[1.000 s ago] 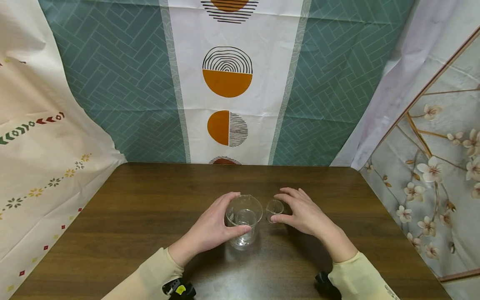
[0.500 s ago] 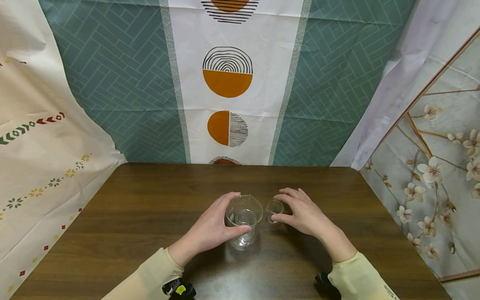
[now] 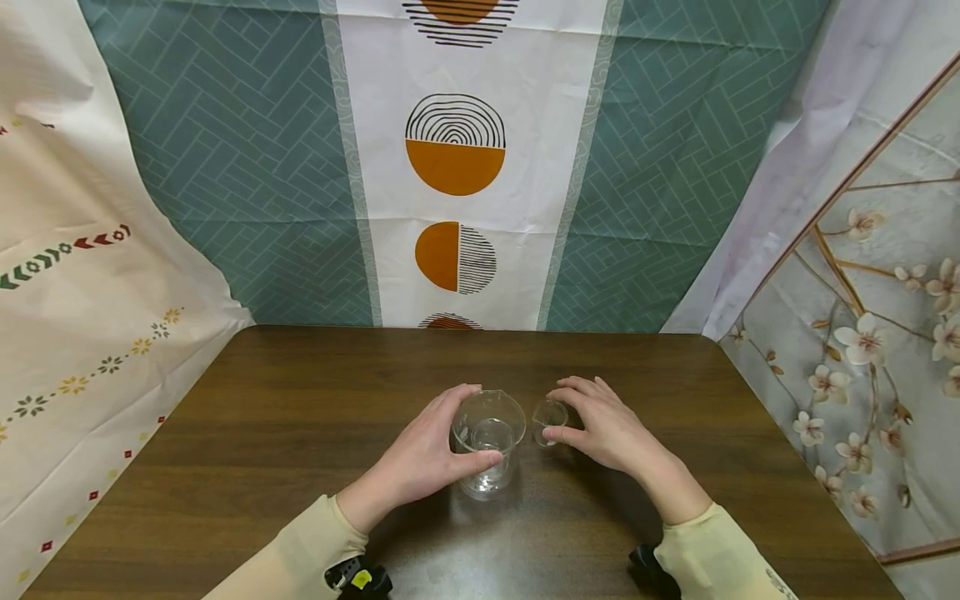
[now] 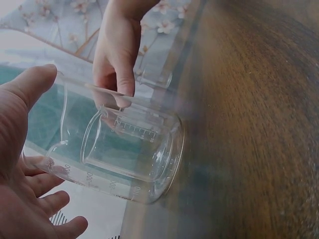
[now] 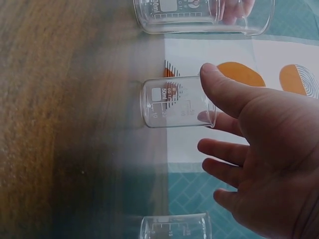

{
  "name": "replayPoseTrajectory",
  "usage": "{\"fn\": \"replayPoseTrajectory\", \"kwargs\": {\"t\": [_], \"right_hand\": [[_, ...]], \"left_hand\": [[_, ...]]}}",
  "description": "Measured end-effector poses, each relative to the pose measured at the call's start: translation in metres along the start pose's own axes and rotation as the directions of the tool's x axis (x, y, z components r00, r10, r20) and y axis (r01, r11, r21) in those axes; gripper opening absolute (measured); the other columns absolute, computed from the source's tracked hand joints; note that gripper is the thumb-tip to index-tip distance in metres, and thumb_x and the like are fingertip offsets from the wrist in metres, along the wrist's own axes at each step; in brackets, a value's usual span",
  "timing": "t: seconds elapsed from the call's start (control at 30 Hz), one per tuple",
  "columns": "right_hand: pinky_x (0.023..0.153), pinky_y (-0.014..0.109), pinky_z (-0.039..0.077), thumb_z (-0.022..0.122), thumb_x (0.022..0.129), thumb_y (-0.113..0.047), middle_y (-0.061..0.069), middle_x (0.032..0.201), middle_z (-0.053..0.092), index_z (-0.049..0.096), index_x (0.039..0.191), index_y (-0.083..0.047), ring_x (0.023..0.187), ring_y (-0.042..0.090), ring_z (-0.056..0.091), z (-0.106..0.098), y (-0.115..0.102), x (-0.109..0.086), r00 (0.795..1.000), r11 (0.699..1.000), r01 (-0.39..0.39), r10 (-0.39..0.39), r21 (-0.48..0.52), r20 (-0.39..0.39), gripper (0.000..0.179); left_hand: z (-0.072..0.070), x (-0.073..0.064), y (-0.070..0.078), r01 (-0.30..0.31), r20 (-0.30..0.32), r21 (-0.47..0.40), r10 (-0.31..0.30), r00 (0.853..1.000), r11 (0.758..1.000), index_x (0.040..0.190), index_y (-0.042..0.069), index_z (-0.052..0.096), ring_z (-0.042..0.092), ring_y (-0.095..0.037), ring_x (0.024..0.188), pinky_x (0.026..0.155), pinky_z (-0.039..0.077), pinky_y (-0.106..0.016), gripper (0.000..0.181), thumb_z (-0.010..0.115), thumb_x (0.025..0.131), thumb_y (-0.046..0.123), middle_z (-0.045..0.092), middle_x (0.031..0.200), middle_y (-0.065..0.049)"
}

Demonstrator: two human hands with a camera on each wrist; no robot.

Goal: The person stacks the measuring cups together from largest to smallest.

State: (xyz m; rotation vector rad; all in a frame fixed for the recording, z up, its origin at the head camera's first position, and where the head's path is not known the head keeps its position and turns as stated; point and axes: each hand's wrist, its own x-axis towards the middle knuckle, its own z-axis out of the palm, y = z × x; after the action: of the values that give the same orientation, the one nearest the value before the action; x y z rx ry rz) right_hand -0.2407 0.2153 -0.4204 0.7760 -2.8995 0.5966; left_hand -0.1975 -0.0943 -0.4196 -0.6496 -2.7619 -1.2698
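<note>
My left hand (image 3: pixel 429 450) is curled round the rim of a large clear glass beaker (image 3: pixel 480 483), thumb on the near side and fingers on the far side. A smaller beaker (image 4: pixel 127 154) shows inside it, upright, with its own printed scale. To the right, my right hand (image 3: pixel 609 423) holds a small 50 ml beaker (image 5: pixel 174 102) between thumb and index finger at the rim. Its other fingers are spread behind, off the glass. The 50 ml beaker stands upright on the table, right beside the large one.
Another small beaker (image 5: pixel 175 228) stands on the far side of my right hand, hidden by that hand in the head view. All stand on the dark wooden table (image 3: pixel 300 400). A patterned cloth (image 3: pixel 480 208) hangs behind the table's back edge.
</note>
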Motion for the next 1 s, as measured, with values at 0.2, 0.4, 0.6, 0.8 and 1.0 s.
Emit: {"fn": "replayPoseTrajectory", "kwargs": {"t": [0.2,0.4,0.6,0.8,1.0], "right_hand": [[0.127,0.069,0.025,0.085,0.099,-0.041,0.016,0.156,0.059,0.071,0.141,-0.009,0.152,0.049,0.045,0.0008,-0.0007,0.0004,1.0,1.0,-0.024,0.024,-0.004,-0.005,0.055],[0.128,0.067,0.025,0.086,0.098,-0.04,0.016,0.156,0.058,0.072,0.137,-0.006,0.155,0.051,0.04,0.0013,-0.0021,0.0003,0.999,0.999,-0.042,0.042,-0.005,-0.009,0.053],[0.129,0.066,0.024,0.088,0.097,-0.038,0.016,0.155,0.06,0.075,0.132,-0.004,0.154,0.048,0.043,0.0024,-0.0036,0.0019,0.999,1.0,-0.027,0.027,-0.01,-0.027,0.05],[0.128,0.067,0.025,0.088,0.096,-0.039,0.016,0.156,0.059,0.077,0.129,-0.004,0.156,0.051,0.039,0.0034,-0.0052,0.0015,0.999,0.999,-0.043,0.043,-0.004,-0.025,0.049],[0.125,0.071,0.028,0.088,0.096,-0.041,0.015,0.156,0.059,0.079,0.124,-0.005,0.156,0.054,0.037,0.0025,-0.0079,0.0006,0.998,0.998,-0.06,0.06,0.011,-0.026,0.047]], "left_hand": [[0.0003,0.0004,-0.0009,0.001,-0.003,-0.003,-0.001,1.0,1.0,0.163,0.024,0.049,0.051,-0.025,0.148,0.116,0.047,-0.057,0.094,0.092,0.086,0.058,0.051,0.164,-0.001],[0.0004,0.0009,-0.0012,0.001,-0.001,-0.001,-0.001,1.0,1.0,0.163,0.024,0.049,0.051,-0.025,0.148,0.116,0.047,-0.057,0.094,0.092,0.086,0.058,0.051,0.164,-0.001],[0.0009,0.0011,-0.0019,-0.006,-0.009,0.001,0.006,1.0,1.0,0.162,0.024,0.049,0.051,-0.024,0.147,0.116,0.047,-0.055,0.093,0.092,0.086,0.057,0.052,0.163,0.0],[0.0006,0.0003,-0.0014,0.001,-0.005,-0.003,-0.001,1.0,1.0,0.162,0.024,0.049,0.051,-0.024,0.147,0.116,0.047,-0.055,0.093,0.093,0.086,0.056,0.051,0.164,0.0],[0.0009,0.0004,-0.0018,-0.001,-0.002,-0.009,0.0,1.0,1.0,0.162,0.025,0.049,0.052,-0.025,0.147,0.116,0.047,-0.056,0.093,0.093,0.086,0.056,0.052,0.163,0.0]]}}
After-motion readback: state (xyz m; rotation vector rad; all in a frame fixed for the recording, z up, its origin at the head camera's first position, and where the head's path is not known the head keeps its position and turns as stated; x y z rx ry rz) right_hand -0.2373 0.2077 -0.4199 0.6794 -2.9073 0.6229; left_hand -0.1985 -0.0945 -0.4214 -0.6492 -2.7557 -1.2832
